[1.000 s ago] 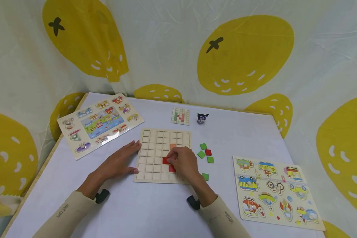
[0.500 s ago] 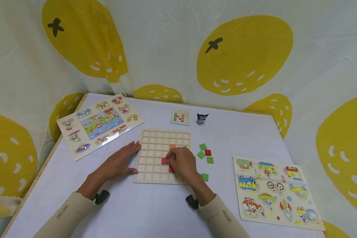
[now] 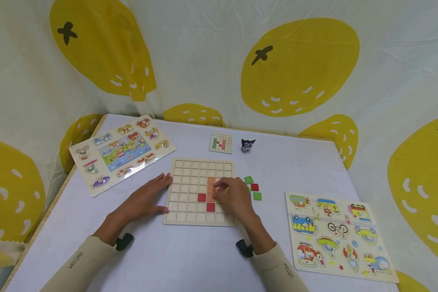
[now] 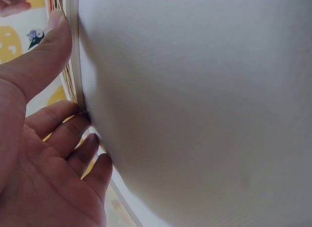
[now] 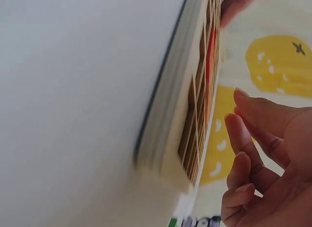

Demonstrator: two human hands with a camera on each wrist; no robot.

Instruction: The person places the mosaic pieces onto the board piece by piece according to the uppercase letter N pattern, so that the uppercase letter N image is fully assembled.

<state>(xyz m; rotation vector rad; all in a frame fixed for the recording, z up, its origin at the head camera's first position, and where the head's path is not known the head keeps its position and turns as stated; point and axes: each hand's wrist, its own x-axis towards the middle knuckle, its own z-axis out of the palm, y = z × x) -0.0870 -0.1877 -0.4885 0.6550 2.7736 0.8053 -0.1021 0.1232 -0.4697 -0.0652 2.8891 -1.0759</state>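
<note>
A wooden grid board (image 3: 184, 219) lies in front of me. In its squares sit a red tile (image 3: 202, 197), a second red tile (image 3: 210, 207) and a short column of orange tiles (image 3: 211, 180), partly behind my right hand. My left hand (image 3: 144, 199) rests at the board's left edge, fingers extended; the left wrist view has its thumb and fingertips against the rim. My right hand (image 3: 235, 198) hovers over the board's right side, fingers loosely bent. In the right wrist view, nothing shows between the right thumb (image 5: 258, 110) and fingers, and they are apart from the board.
Right of the board lie several green tiles (image 3: 257, 196) and a red tile (image 3: 254, 187). Behind it are a small pattern card (image 3: 220, 143) and a dark figurine (image 3: 247, 145). Picture puzzle boards lie at the back left (image 3: 125, 150) and right (image 3: 341, 239).
My right hand has moved right, off the red tile, which stays in its square. More orange tiles and the lower red tile now show. The left hand has stayed put.
</note>
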